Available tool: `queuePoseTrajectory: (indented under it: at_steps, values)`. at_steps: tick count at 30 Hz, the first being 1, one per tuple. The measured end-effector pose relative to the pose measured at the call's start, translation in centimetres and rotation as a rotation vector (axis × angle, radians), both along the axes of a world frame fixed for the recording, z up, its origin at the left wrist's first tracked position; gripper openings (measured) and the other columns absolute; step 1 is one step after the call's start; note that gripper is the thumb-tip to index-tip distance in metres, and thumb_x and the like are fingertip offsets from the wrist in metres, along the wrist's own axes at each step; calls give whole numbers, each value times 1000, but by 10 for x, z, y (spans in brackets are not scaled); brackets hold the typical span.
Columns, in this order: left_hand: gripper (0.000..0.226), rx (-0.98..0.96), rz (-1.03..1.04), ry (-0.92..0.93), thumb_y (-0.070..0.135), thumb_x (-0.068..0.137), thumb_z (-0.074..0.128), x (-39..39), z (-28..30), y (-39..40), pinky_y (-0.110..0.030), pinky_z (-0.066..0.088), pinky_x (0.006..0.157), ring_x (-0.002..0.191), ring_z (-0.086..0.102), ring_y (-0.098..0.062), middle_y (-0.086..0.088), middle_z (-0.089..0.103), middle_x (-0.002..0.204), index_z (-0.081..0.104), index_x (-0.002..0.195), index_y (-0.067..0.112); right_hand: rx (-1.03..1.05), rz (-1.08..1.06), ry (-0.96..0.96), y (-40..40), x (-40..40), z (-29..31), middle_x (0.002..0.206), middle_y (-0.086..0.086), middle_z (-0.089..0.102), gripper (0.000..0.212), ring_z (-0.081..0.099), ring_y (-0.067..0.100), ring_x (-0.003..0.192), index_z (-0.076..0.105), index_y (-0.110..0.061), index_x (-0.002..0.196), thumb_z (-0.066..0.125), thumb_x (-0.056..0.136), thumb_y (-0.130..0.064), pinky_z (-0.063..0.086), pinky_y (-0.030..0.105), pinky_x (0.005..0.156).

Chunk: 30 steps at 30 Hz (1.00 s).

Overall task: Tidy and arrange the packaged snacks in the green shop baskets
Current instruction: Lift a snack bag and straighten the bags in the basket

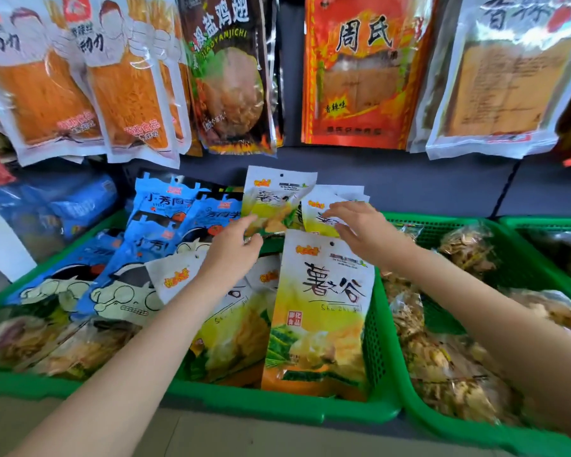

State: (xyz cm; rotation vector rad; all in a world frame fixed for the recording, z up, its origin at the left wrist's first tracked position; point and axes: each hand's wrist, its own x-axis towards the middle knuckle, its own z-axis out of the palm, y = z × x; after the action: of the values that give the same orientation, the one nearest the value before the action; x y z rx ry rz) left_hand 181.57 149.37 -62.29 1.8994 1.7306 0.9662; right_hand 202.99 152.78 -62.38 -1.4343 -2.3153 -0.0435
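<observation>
I read "薯之谷" on the front yellow snack bag [320, 311], "周氏" on the hanging red packet [363, 70], and "JIAOYANJICHI" on the dark packet [231, 77].

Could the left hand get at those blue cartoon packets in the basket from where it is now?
Probably yes. The left hand hovers at the yellow-and-white packets, right beside the blue packets, which lie uncovered on top in the same green basket. Nothing stands between them.
</observation>
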Motion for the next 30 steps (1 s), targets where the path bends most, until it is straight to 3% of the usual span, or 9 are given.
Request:
queuePoseTrajectory:
  at_steps: [4,8,11,14,17,22,25,27,30]
  values:
    - [50,45,-284,207,20,96,47,52,4,-4,-29,29,106,133,38,-17,0,32,151,34,144,20,-273,-167,-92,-27,78,15,132,8,53,31,48,24,121,55,-11,124,45,95,-11,31,26,98]
    - [72,-144,-628,573,45,92,49,104,-4,-12,-47,9,117,146,0,-21,6,5,159,6,149,33,-698,-273,-264,-56,131,8,143,4,42,49,43,18,127,35,-18,140,49,94,-29,32,25,102]
    - [79,-256,-765,718,56,87,48,135,-12,-23,-49,0,118,146,-8,-23,8,1,158,2,148,38,-1012,-158,-431,-80,139,-17,154,-2,22,75,27,18,139,15,-29,148,56,87,-45,24,32,113]
    - [80,-291,-823,849,62,83,50,158,-20,-30,-53,-5,116,146,-3,-22,5,10,158,12,148,36,-1064,-70,-676,-90,143,-36,152,-2,25,79,28,27,137,15,-45,143,62,79,-53,27,44,112]
    - [80,-344,-891,920,66,80,50,176,-28,-37,-54,-4,115,145,16,-20,3,23,155,22,147,34,-1023,-95,-702,-87,162,-36,150,-3,32,85,34,25,135,19,-44,142,71,75,-42,33,47,108]
    - [81,-413,-947,1007,67,78,52,201,-37,-46,-59,-4,114,143,23,-22,2,27,154,24,147,33,-617,-139,-806,-95,183,-50,130,1,54,66,46,22,121,35,-26,139,66,81,-38,35,37,104]
    - [65,-441,-937,1043,60,79,58,212,-41,-47,-60,14,112,133,36,-27,-3,43,142,43,135,30,-672,-127,-810,-99,183,-52,127,2,55,66,47,25,120,33,-25,139,66,82,-33,31,37,103]
    - [47,-429,-934,986,52,80,63,219,-45,-41,-45,41,95,111,50,-26,-3,55,117,55,115,22,-549,-138,-774,-96,184,-52,122,3,56,50,49,24,116,41,-21,131,61,85,-19,34,36,99]
    - [38,-364,-876,945,45,80,67,222,-47,-29,-31,41,66,89,49,-20,2,51,90,56,101,16,-219,-247,-591,-83,193,-42,118,4,56,34,51,25,110,45,-12,122,51,90,-19,34,32,89]
